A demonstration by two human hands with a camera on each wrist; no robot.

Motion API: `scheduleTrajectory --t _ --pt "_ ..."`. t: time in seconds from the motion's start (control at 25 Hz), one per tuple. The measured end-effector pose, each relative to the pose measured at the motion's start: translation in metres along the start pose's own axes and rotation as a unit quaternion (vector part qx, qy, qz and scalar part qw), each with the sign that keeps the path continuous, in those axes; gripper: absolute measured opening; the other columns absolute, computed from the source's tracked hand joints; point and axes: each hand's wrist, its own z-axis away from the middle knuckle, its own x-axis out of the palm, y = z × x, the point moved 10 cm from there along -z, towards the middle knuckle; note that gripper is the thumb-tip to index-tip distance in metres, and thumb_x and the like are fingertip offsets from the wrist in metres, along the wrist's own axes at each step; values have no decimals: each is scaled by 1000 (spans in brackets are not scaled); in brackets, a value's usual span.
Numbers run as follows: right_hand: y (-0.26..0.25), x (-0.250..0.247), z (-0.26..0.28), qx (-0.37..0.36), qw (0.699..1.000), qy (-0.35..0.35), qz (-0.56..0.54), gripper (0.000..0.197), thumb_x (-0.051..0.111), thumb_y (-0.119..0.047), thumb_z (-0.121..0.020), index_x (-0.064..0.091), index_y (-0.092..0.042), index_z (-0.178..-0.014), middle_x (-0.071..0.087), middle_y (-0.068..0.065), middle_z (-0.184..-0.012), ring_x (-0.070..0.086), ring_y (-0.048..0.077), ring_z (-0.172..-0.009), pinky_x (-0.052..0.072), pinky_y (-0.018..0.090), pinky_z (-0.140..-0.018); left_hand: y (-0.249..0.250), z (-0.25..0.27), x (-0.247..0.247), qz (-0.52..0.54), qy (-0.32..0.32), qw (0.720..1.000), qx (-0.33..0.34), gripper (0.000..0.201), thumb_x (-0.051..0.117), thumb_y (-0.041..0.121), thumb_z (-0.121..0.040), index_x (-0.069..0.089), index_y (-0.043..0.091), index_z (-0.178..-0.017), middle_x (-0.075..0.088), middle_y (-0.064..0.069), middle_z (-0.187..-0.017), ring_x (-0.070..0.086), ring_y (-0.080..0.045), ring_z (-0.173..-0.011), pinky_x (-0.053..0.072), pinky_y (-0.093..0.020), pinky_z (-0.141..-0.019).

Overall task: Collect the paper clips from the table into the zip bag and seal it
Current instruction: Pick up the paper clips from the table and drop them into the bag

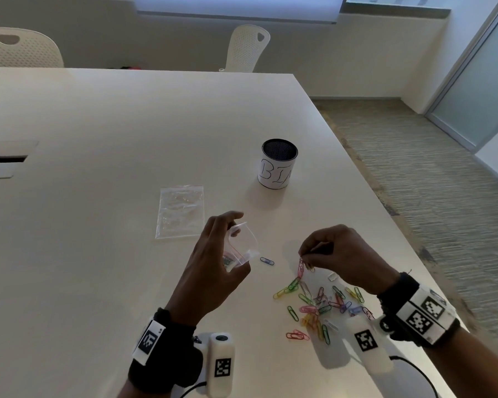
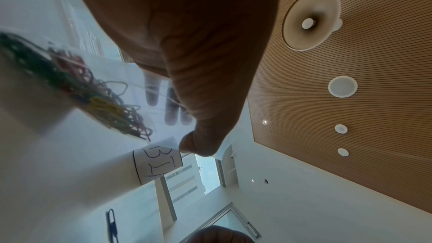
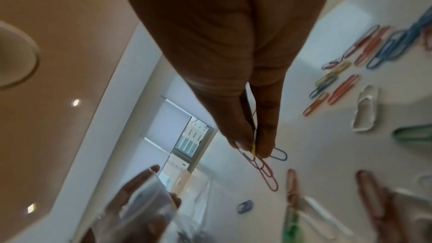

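My left hand (image 1: 219, 254) holds a small clear zip bag (image 1: 242, 248) above the table, its mouth held open toward the right. Several coloured paper clips (image 2: 98, 103) lie inside that zip bag (image 2: 131, 84), seen in the left wrist view. My right hand (image 1: 337, 254) pinches a few paper clips (image 1: 302, 265), pink and yellow, hanging just above the pile. In the right wrist view the pinched clips (image 3: 261, 167) dangle from thumb and fingertips (image 3: 266, 139). A scattered pile of coloured clips (image 1: 319, 308) lies under the right wrist. One blue clip (image 1: 267, 261) lies alone between the hands.
A second clear zip bag (image 1: 180, 211) lies flat on the white table (image 1: 98, 139) behind the left hand. A black mesh cup (image 1: 279, 163) with a white paper label stands farther back. The table's right edge (image 1: 365, 179) runs close to the right hand. Chairs stand at the far side.
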Motion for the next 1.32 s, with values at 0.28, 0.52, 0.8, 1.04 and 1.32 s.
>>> scheduleTrajectory --t 0.28,0.52,0.8,1.04,1.32 --pt "-67 0 3 -47 969 4 -244 14 77 0 -85 77 -1 -100 81 15 -92 79 28 -92 63 31 -88 -1 -1 1 8 1 1000 -5 78 83 20 -80 41 30 -145 49 12 -131 51 6 -125 42 1 -89" --pt "-120 31 -6 -155 980 30 -122 15 80 -4 -85 80 -11 -98 82 1 -92 78 9 -86 63 23 -82 -3 -2 3 -1 -7 1000 -16 80 84 14 -78 42 25 -145 50 5 -133 57 -10 -113 48 -4 -83" --pt "-147 64 -9 -246 966 -29 68 32 83 -9 -84 77 -14 -115 78 2 -111 74 9 -99 62 27 -84 -3 -2 -3 22 18 1000 0 78 80 5 -74 46 24 -141 55 9 -128 60 -7 -112 49 -13 -86" --pt "-154 64 -11 -267 954 -74 114 29 84 -13 -84 76 -13 -112 76 2 -108 74 10 -93 63 30 -83 -2 -3 3 48 24 999 -11 77 80 5 -76 42 28 -139 63 15 -110 64 -5 -99 48 -10 -75" --pt "-100 12 -16 -207 971 46 111 6 73 -16 -94 75 -17 -100 75 -4 -95 68 1 -80 59 21 -73 -3 -3 8 -1 30 999 13 79 84 15 -79 39 32 -141 55 14 -106 60 -11 -98 53 -16 -76"
